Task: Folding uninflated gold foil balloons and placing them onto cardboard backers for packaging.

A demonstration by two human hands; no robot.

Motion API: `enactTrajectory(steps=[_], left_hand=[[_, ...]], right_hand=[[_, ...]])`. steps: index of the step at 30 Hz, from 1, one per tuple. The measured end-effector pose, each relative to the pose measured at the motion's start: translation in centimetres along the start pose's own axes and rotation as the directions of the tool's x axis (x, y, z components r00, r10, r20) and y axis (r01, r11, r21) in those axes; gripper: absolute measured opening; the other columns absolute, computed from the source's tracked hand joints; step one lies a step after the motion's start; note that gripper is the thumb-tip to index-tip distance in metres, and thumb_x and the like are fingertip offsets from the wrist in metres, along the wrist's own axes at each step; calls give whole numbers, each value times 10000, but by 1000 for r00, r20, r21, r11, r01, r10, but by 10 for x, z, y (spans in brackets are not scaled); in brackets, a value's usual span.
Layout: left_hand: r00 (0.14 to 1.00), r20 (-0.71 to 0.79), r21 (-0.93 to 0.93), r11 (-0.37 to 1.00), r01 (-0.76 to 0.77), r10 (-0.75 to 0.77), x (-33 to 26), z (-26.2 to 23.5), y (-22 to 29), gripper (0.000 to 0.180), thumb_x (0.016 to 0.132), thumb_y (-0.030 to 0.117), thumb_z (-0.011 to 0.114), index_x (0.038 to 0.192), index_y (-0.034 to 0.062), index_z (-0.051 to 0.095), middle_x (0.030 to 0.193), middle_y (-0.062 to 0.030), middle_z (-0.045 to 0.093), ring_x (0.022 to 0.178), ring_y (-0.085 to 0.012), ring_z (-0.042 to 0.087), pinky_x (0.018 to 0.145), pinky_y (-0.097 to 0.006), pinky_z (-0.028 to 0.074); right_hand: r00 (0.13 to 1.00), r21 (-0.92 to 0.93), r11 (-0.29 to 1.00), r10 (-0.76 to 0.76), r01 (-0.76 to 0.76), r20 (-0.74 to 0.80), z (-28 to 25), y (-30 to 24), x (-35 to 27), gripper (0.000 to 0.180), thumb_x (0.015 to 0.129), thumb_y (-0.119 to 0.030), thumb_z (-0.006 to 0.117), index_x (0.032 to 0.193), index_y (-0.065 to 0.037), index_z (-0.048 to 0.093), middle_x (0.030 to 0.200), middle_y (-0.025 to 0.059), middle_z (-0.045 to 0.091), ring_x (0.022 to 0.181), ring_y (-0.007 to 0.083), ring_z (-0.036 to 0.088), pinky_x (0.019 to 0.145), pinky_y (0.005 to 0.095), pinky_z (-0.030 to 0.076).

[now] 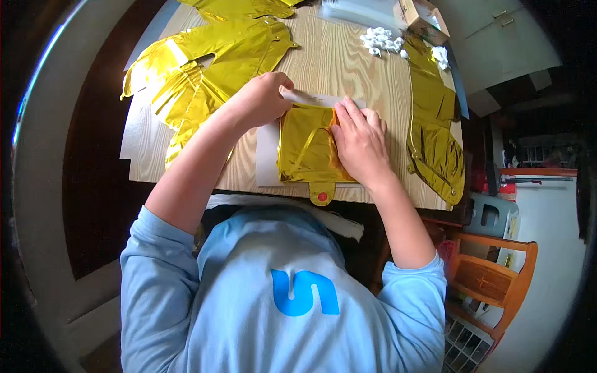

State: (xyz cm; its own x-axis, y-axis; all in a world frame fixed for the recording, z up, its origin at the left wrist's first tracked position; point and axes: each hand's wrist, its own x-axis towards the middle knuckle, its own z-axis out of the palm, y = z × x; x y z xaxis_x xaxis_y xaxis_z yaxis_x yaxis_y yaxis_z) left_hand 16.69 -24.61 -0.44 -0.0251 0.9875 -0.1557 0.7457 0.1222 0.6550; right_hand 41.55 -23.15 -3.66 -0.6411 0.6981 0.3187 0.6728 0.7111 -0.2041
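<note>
A gold foil balloon (305,146), folded into a flat square, lies on a grey card (267,155) near the table's front edge. Its short tab (322,194) with a red dot sticks out toward me. My left hand (267,96) is curled at the upper left corner, its fingertips closed at the balloon's edge and partly hidden. Along the right edge, where the foil looks orange, my right hand (364,140) rests flat with fingers stretched toward the card's far edge.
Loose gold foil balloons (230,56) spread over the table's left side. Another long gold foil piece (432,124) lies at the right. Small white pieces (380,41) sit by an open box (426,18) at the back. A wooden chair (488,280) stands at the right.
</note>
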Motion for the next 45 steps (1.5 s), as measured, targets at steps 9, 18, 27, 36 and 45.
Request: enactTrajectory(steps=[9, 18, 27, 36, 45], left_hand=[[994, -106, 311, 950, 39, -6, -9, 15, 15, 455, 920, 84, 614, 1359, 38, 501, 1036, -267, 695, 982, -428, 688, 877, -508, 539], [783, -218, 521, 748, -412, 583, -36, 31, -2, 352, 877, 134, 659, 1223, 77, 621, 1143, -98, 614, 1060, -305, 601, 912, -420, 500], [761, -229, 449, 759, -471, 607, -46, 38, -24, 341, 861, 126, 619, 1196, 69, 653, 1199, -83, 633, 1126, -287, 613, 981, -401, 491], [778, -200, 403, 774, -488, 595, -44, 31, -22, 343, 821, 95, 677, 1161, 50, 670, 1160, -97, 647, 1097, -302, 616, 970, -412, 494], [795, -138, 393, 770, -503, 590, -38, 25, -24, 305, 810, 72, 704, 1114, 55, 686, 1088, -101, 646, 1070, -311, 618, 964, -402, 492]], right_hand=[[1000, 3, 1000, -15, 15, -4, 13, 5, -1, 486, 968, -210, 599, 1399, 4, 536, 1490, 200, 496, 1411, 405, 410, 1187, 544, 268], [999, -25, 1000, -4, 5, 32, 8, 1, 0, 485, 1031, -256, 523, 1445, -2, 506, 1521, 192, 481, 1440, 382, 393, 1196, 475, 273], [1000, 68, 998, 14, -13, -10, 12, 7, -2, 509, 1005, -288, 559, 1425, -1, 524, 1506, 207, 487, 1412, 393, 417, 1185, 525, 272], [929, 106, 923, -368, 371, -45, -43, -62, -35, 463, 823, -295, 762, 1189, -28, 668, 1296, 189, 612, 1264, 359, 536, 1101, 496, 389], [932, 72, 930, -361, 361, -11, 0, -89, -41, 368, 869, -173, 576, 1163, 21, 682, 1331, 238, 612, 1218, 386, 573, 1113, 499, 397]])
